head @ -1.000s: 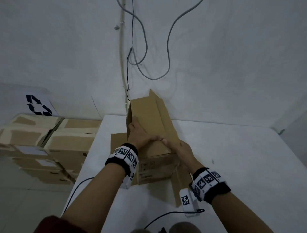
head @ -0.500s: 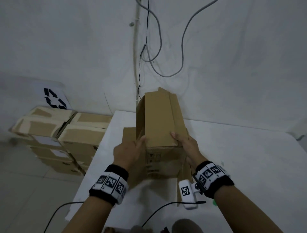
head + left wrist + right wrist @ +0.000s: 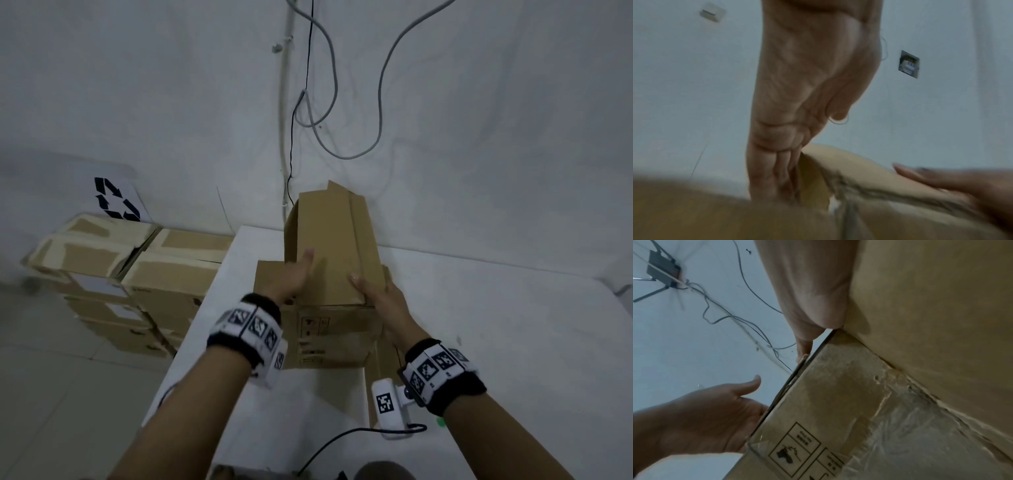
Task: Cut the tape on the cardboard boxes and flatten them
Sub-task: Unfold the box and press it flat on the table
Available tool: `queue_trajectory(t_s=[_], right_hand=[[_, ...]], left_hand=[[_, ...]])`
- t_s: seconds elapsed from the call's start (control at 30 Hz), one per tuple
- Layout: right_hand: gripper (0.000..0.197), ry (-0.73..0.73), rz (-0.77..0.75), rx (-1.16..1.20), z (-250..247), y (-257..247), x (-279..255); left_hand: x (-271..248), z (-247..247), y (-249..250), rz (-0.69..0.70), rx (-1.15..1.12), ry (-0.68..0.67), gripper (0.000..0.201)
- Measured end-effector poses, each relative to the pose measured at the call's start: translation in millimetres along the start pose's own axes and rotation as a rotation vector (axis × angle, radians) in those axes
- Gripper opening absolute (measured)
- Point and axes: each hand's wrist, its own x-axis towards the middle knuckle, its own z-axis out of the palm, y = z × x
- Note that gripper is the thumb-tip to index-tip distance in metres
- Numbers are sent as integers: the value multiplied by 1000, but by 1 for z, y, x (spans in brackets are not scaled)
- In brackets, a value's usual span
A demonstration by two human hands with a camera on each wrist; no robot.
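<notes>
A tall brown cardboard box [image 3: 329, 240] stands on the white table [image 3: 479, 325] with its far flaps loose and printed symbols on its near face. My left hand [image 3: 296, 277] lies flat against the box's left side, fingers straight and thumb up. In the left wrist view its fingers [image 3: 772, 170] run straight down along the cardboard [image 3: 869, 170]. My right hand [image 3: 383, 301] presses the right side, with its thumb laid on the sloping top panel. The right wrist view shows that palm [image 3: 812, 280] against the cardboard [image 3: 920, 321], and wrinkled clear tape [image 3: 900, 434] on the near face.
Several taped cardboard boxes [image 3: 137, 274] are stacked on the floor left of the table, under a recycling sign [image 3: 116, 198]. Cables [image 3: 342, 137] hang on the wall behind. A brown flap [image 3: 270, 284] sticks out behind my left hand. The table's left edge runs close to my left forearm.
My hands were together on the box's top panel, then moved apart to its two sides. The left hand has slid forward along the left side. The box stands straighter.
</notes>
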Motion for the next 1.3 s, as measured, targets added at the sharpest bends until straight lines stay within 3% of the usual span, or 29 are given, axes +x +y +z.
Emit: queue_trajectory(t_s=[0.07, 0.17, 0.33, 0.4, 0.47, 0.63, 0.77, 0.87, 1.03, 1.07, 1.13, 1.2, 1.3], right_hand=[[30, -9, -4, -10, -2, 1, -5], [42, -10, 28, -43, -5, 5, -10], [88, 30, 96, -77, -7, 21, -20], [100, 42, 111, -92, -6, 25, -20], [112, 60, 119, -113, -1, 21, -20], [83, 55, -34, -73, 3, 5, -18], [85, 57, -70, -93, 5, 4, -20], [87, 60, -83, -81, 4, 8, -27], [97, 96, -79, -54, 1, 18, -33], [97, 96, -81, -40, 1, 18, -35], [95, 92, -73, -56, 1, 16, -34], [91, 98, -60, -86, 4, 10, -30], [83, 115, -46, -134, 9, -2, -19]], left_hand=[[10, -11, 25, -31, -14, -46, 75], [35, -25, 53, 7, -38, 30, 69], [75, -41, 51, -21, 274, 227, 83], [73, -41, 44, -29, 469, 196, 89], [77, -34, 31, -50, 626, 82, 95], [81, -29, 18, -139, 688, -82, 121], [92, -43, 29, -154, 485, -143, 91], [112, -62, 33, -140, 375, -8, 105], [138, -68, 25, -22, 486, 58, 107], [133, -65, 27, 5, 474, 6, 105], [119, -59, 33, 16, 435, -129, 79], [103, -50, 39, -4, 464, -158, 72], [64, -32, 47, -112, 679, -176, 114]])
